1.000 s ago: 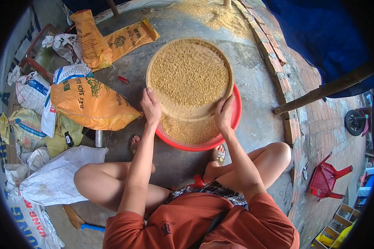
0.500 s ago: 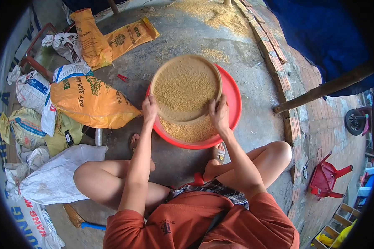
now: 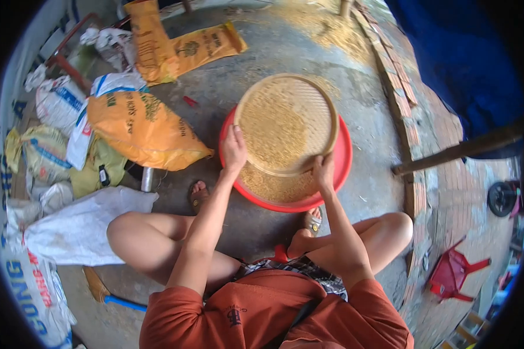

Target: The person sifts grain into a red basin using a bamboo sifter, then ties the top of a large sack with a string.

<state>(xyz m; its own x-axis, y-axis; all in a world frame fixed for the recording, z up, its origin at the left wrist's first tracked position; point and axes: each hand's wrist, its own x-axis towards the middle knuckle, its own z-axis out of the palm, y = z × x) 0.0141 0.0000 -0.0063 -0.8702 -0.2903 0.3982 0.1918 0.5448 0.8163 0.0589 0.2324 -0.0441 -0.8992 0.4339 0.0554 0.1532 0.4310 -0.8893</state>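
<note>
I hold a round woven sieve (image 3: 308,110) full of unhusked rice grain (image 3: 271,131) with both hands. My left hand (image 3: 234,149) grips its left rim and my right hand (image 3: 324,170) grips its near right rim. The sieve hovers over a red plastic basin (image 3: 343,157) on the concrete floor. Sifted grain (image 3: 276,187) lies heaped in the basin below the sieve. I sit low with my knees spread either side of the basin.
A full orange sack (image 3: 145,131) lies left of the basin, with more sacks (image 3: 58,104) and a white bag (image 3: 81,227) behind it. A brick kerb (image 3: 399,93) runs along the right. A wooden pole (image 3: 460,150) and a red plastic chair (image 3: 454,273) are at right. Loose grain (image 3: 326,26) lies at the far end.
The sieve has swung back from far out and to the right, now sitting centred over the red basin. The grain in it has shifted towards the left. My view moved slightly.
</note>
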